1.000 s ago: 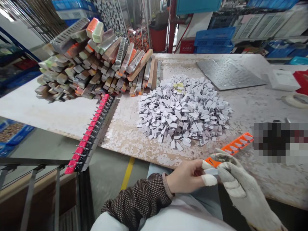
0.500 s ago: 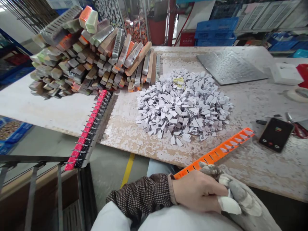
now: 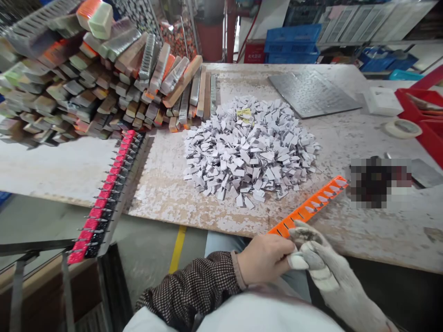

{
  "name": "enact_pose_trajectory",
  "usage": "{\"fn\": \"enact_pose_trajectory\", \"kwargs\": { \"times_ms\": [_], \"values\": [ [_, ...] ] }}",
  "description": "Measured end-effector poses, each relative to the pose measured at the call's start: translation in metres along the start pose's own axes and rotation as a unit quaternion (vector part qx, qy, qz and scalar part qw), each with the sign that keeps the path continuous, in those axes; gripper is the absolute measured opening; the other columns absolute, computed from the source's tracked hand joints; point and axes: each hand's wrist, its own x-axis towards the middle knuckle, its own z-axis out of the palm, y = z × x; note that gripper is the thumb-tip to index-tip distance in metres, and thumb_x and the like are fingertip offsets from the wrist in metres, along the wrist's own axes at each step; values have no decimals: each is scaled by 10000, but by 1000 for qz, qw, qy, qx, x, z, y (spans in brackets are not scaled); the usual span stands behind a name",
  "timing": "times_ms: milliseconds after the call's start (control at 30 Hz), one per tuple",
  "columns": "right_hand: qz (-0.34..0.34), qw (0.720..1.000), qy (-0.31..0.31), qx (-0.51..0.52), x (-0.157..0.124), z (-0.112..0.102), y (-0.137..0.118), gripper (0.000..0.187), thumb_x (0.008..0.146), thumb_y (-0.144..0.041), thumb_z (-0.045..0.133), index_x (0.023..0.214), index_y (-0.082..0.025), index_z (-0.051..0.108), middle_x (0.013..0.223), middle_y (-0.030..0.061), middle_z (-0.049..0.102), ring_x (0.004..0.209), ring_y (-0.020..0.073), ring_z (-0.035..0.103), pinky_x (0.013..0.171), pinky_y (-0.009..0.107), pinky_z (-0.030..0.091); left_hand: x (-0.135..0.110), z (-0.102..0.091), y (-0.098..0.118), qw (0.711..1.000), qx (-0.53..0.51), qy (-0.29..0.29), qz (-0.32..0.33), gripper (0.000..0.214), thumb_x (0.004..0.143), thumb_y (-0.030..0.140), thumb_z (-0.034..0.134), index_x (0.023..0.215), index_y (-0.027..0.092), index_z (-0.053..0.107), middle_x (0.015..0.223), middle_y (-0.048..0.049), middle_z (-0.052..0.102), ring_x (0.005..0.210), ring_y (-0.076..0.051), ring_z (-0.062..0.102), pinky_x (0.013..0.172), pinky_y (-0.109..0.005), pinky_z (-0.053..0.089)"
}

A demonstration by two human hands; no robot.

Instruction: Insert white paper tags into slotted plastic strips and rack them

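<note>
My left hand (image 3: pixel 263 259), bare below a checked sleeve (image 3: pixel 204 281), is closed, its fingertips meeting my right hand. A white covering (image 3: pixel 298 261) shows at its fingertips. My right hand (image 3: pixel 321 260) wears a soiled white glove and has its fingers bent together. Anything pinched between the hands is too small or hidden to make out. Just beyond them an orange slotted strip (image 3: pixel 289 222) lies slanted over the table's front edge. Small white pieces stand in its far slots; the nearer slots show dark. Past the strip is a heap of white flat pieces (image 3: pixel 252 152) with a yellow label (image 3: pixel 244 113).
Stacked wooden and wrapped bars (image 3: pixel 93 87) fill the left back. A pink-and-black strip with metal spikes (image 3: pixel 104 193) overhangs the table edge. A grey sheet (image 3: pixel 313 94), white box (image 3: pixel 383 100), tape roll (image 3: pixel 403 128) and red bin (image 3: pixel 420 103) stand right; a blurred-out patch hides one spot.
The view has turned to the right, bringing the red bin further into sight. Both hands have come up closer to the orange strip, still together.
</note>
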Motion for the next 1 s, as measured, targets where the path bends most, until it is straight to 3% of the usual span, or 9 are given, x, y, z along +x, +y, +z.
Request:
{"fn": "enact_pose_trajectory", "kwargs": {
  "times_ms": [100,200,267,367,633,833,1000],
  "values": [
    [-144,973,68,-167,35,-13,21,192,1040,-248,672,849,-243,669,1259,100,803,1419,328,680,1125,497,617,-2,3,-12,993,98,42,-49,475,1059,643,703,1166,182,668,984,-77,753,896,-247,722,824,-351,574],
    [-177,926,62,-328,59,-20,48,228,1013,-307,727,811,-225,659,1267,134,797,1440,381,637,1244,629,493,-8,7,-22,980,173,74,-70,553,1026,599,763,1341,161,641,1118,-130,754,1044,-312,717,912,-447,613],
    [-191,899,29,-393,67,-21,58,219,1006,-307,726,811,-214,693,1262,141,803,1397,376,653,1256,636,467,-13,9,-25,977,186,68,-82,507,1026,512,793,1373,175,643,1161,-127,752,1103,-314,705,949,-458,616],
    [-205,876,-13,-436,72,-18,61,195,1020,-280,686,849,-199,734,1196,139,816,1362,370,661,1267,634,444,-16,12,-28,979,164,47,-108,509,992,518,847,1355,204,676,1156,-102,760,1093,-301,710,952,-433,607],
    [-181,898,-84,-392,78,-28,67,115,1012,-300,668,970,-227,747,1221,112,806,1422,359,625,1337,636,348,-20,17,-32,984,101,54,-134,514,985,560,843,1354,232,700,1156,-90,763,1043,-284,722,965,-422,571],
    [-176,900,-83,-391,74,-24,60,132,1013,-243,671,906,-210,741,1156,131,812,1343,368,677,1331,668,364,-24,28,-38,985,90,85,-117,519,991,590,794,1345,224,693,1122,-100,752,998,-282,716,927,-433,568],
    [-166,902,-47,-397,73,-20,55,176,1012,-237,690,836,-223,696,1115,117,817,1341,381,687,1361,685,338,-26,36,-42,987,86,92,-104,526,981,601,766,1344,228,684,1124,-100,746,964,-281,716,871,-428,562]
  ]
}}
